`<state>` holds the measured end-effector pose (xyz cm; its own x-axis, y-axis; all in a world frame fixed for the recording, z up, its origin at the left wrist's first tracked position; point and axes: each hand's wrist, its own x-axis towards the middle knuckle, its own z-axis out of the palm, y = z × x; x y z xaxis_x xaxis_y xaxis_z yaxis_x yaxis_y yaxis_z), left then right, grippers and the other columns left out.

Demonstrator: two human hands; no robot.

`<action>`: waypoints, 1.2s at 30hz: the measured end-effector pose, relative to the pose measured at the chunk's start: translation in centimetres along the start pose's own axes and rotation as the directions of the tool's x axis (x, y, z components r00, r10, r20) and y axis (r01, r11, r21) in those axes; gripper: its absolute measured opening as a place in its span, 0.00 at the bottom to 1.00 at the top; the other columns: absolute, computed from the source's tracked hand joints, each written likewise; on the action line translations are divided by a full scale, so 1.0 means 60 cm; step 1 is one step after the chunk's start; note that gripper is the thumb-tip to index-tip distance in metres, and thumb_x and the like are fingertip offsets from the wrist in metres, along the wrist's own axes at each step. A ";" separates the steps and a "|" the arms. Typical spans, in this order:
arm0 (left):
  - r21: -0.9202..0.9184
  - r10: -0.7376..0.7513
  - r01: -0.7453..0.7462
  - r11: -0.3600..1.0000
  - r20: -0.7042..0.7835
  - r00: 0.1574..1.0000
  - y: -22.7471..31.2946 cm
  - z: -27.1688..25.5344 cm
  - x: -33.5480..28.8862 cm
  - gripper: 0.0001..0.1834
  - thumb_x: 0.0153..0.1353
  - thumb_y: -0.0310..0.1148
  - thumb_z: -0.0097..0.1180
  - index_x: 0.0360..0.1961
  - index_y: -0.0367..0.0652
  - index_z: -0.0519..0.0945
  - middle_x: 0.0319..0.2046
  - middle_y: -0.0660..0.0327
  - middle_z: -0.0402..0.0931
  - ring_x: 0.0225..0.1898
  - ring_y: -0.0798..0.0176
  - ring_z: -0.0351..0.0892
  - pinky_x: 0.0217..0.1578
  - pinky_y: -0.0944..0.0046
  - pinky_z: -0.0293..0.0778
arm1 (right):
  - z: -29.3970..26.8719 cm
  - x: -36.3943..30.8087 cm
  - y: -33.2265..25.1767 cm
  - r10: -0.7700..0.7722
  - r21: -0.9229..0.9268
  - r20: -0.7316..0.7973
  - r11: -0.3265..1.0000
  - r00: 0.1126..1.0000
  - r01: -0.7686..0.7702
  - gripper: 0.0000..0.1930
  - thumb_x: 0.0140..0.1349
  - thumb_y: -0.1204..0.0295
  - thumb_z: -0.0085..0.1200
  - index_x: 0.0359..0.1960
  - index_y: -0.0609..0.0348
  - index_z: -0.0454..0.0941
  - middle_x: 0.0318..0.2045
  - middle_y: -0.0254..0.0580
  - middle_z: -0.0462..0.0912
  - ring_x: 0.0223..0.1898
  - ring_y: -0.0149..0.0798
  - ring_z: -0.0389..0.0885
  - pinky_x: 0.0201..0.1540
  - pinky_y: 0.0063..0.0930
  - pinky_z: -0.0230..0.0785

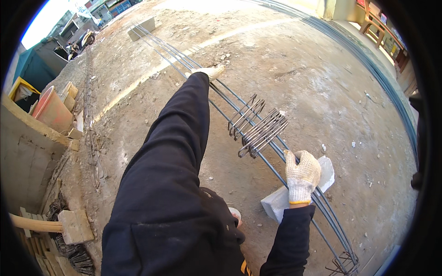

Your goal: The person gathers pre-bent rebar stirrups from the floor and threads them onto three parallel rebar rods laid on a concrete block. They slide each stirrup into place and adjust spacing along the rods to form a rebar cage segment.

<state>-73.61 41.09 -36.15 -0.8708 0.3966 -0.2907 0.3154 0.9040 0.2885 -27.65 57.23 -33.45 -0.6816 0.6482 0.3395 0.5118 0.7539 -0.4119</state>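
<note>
Long steel reinforcing bars (271, 169) run diagonally from the far left to the near right. My left hand (212, 71), in a pale glove, reaches far along them and spans the bars. Its sleeve hides part of the grip. Nearer, my right hand (303, 173), in a knitted glove with a yellow cuff edge, has its fingers curled on a bar. Between my hands, a cluster of bent wire stirrups (263, 131) sits around the bars. More stirrups (343, 264) are at the near end.
Below the bars lie a white block (276, 202) near my right hand and a grey block (142, 28) at the far end. Long rods (368, 60) curve along the right. A reddish bucket (54, 110) and a wooden-handled mallet (76, 227) are at left.
</note>
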 end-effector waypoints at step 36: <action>0.334 0.678 -0.633 0.698 -0.592 0.436 0.140 -0.038 -0.058 0.29 0.70 0.50 0.52 0.67 0.51 0.71 0.63 0.52 0.74 0.66 0.52 0.71 0.63 0.55 0.68 | -0.258 -0.116 0.083 -0.616 -0.222 0.197 0.729 0.762 0.647 0.17 0.55 0.64 0.61 0.45 0.56 0.79 0.40 0.43 0.82 0.43 0.48 0.81 0.46 0.44 0.73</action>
<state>-68.80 46.95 -30.61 -0.3890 0.6911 0.6091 0.8975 0.4335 0.0812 -12.29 58.12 -24.78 -0.9381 0.0084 0.3463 0.0484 0.9931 0.1070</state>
